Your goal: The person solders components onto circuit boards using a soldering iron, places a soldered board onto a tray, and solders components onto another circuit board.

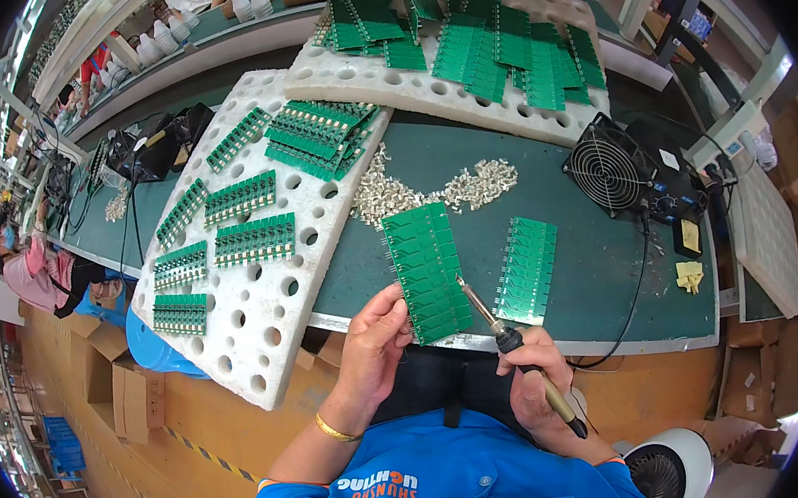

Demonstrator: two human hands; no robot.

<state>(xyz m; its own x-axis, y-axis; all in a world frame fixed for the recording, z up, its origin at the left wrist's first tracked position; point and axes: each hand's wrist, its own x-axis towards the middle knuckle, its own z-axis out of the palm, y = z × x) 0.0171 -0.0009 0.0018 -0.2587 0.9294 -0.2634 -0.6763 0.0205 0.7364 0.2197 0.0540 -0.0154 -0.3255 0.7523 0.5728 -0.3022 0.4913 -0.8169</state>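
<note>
A green circuit board panel [427,270] is tilted up in front of me, its lower left edge pinched by my left hand [376,341]. My right hand [536,379] is wrapped round a soldering iron [496,328], whose tip is at the panel's right edge; whether it touches cannot be told. Flat on the bench just right of the held panel lies another green circuit board panel [526,271]. Behind the held panel spreads a pile of small whitish components [474,185].
A white foam board [268,270] at left carries several populated panels [254,240]. A second foam board [385,84] at the back bears stacked green panels [476,43]. Right stand a black fan [605,166] and yellow sponges [690,276]. A cable [637,309] trails over the bench's front edge.
</note>
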